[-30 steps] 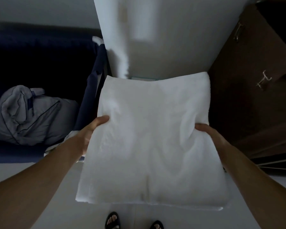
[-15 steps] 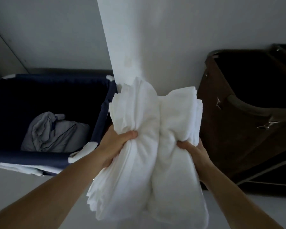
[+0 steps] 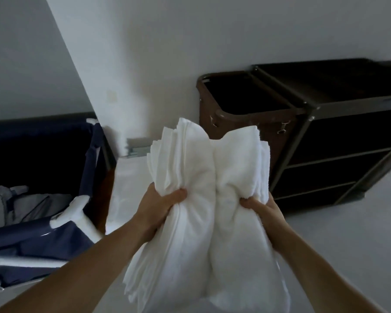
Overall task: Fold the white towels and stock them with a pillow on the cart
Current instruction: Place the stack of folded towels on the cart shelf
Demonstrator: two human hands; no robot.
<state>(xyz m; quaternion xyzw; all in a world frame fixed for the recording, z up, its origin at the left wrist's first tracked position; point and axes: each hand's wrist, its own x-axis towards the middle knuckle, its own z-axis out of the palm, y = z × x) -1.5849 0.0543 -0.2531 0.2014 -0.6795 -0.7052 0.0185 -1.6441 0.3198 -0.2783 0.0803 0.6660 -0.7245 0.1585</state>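
A stack of folded white towels [image 3: 209,199] is bunched lengthwise in front of me, its two halves pressed together. My left hand [image 3: 160,205] grips the left half and my right hand [image 3: 261,207] grips the right half, both at mid-height. The dark cart [image 3: 325,141] with open shelves stands at the right against the wall, a brown bag [image 3: 235,105] hanging on its left end. A grey pillow [image 3: 16,204] lies inside the navy hamper [image 3: 54,236] at the left.
A white wall corner [image 3: 113,91] rises between the hamper and the cart. Pale floor [image 3: 348,233] stretches out in front of the cart. A small metal bracket [image 3: 137,146] sits at the base of the wall.
The flat folded towel stack has been squeezed into a bundle and lifted. My view has risen and swung right, bringing the cart's shelves into sight.
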